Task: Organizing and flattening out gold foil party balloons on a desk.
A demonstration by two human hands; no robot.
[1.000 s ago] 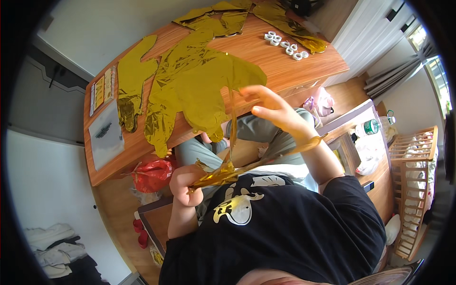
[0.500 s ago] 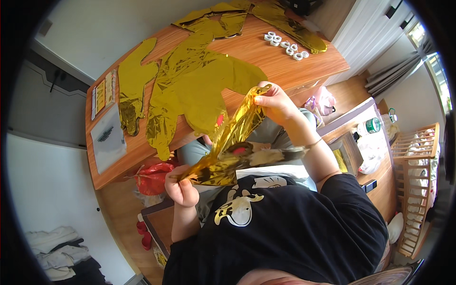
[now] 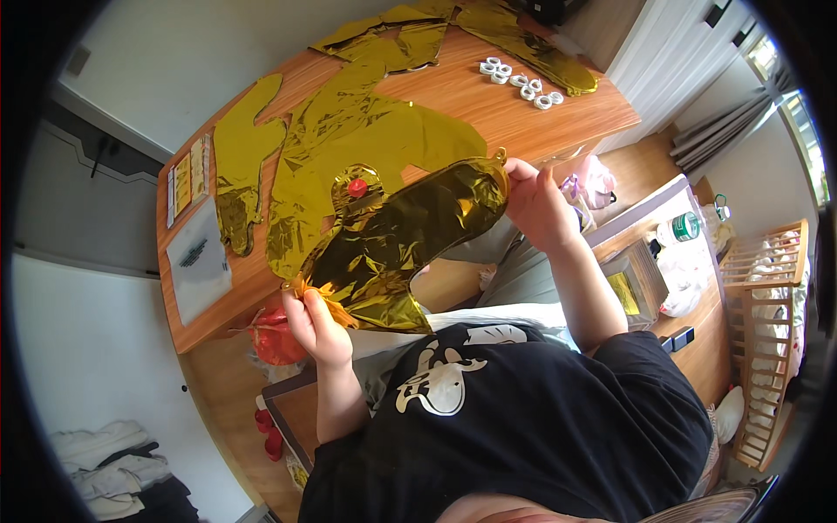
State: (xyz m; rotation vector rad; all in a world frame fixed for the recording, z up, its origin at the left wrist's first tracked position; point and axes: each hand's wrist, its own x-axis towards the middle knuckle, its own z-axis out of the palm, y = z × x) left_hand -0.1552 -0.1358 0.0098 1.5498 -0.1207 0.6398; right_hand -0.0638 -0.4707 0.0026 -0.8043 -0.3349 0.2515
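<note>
A flat gold foil balloon (image 3: 418,218) is stretched at a slant above my lap and the table's near edge. My left hand (image 3: 321,329) pinches its bunched, creased lower end. At the upper right end, my right hand (image 3: 545,205) grips the edge by a small tab between thumb and fingers. A round lobe on the balloon's far side carries a red spot (image 3: 357,187). Beyond it, a larger flat gold foil balloon (image 3: 418,131) lies on the wooden table (image 3: 567,126), partly covered by the held one. A narrower gold foil piece (image 3: 240,139) rests to its left.
More gold foil (image 3: 523,44) lies along the far table edge, near several small white rolls (image 3: 520,83). At the left are a printed sheet (image 3: 189,179) and a clear pouch (image 3: 202,283). A red bag (image 3: 277,336) sits below; a green-capped bottle (image 3: 680,229) stands right.
The crumpled, folded foil has been spread out flat between my hands. My right hand has moved slightly right and down, and my left hand slightly left. The lobe with the red spot now shows.
</note>
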